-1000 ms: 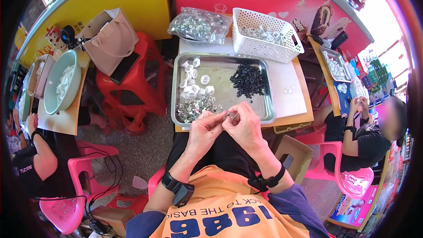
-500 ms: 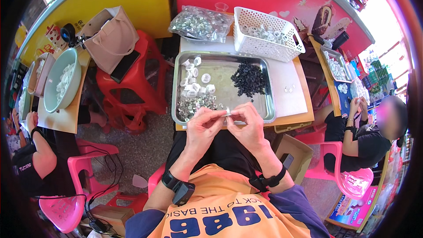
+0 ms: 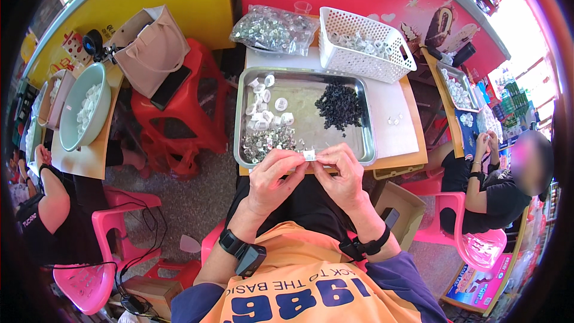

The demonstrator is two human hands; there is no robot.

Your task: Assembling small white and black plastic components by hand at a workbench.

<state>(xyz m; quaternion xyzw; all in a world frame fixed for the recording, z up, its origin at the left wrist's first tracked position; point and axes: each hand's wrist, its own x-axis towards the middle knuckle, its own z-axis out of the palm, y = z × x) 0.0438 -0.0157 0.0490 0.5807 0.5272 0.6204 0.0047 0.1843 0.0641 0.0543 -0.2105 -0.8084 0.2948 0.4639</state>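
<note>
Between my two hands, over the near edge of a metal tray [image 3: 287,146], sits a small white plastic part [image 3: 309,155]. My left hand [image 3: 274,178] pinches its left side with thumb and forefinger. The fingertips of my right hand [image 3: 341,170] grip its right side. In the tray, white round caps [image 3: 262,106] lie at the left, and a heap of small metal parts [image 3: 268,140] is in front of them. A pile of small black pieces [image 3: 338,106] lies on the tray's right half.
Behind the tray stand a clear bag of small parts [image 3: 272,31] and a white perforated basket [image 3: 366,63]. Left is a red stool [image 3: 179,116] bearing a beige handbag [image 3: 149,54]. A green basin [image 3: 85,107] stands farther left. Co-workers sit on both sides, one a person in black [image 3: 496,185].
The white part has turned between my fingers and now shows a broader face. Both hands stay at nearly the same place over the tray's near edge.
</note>
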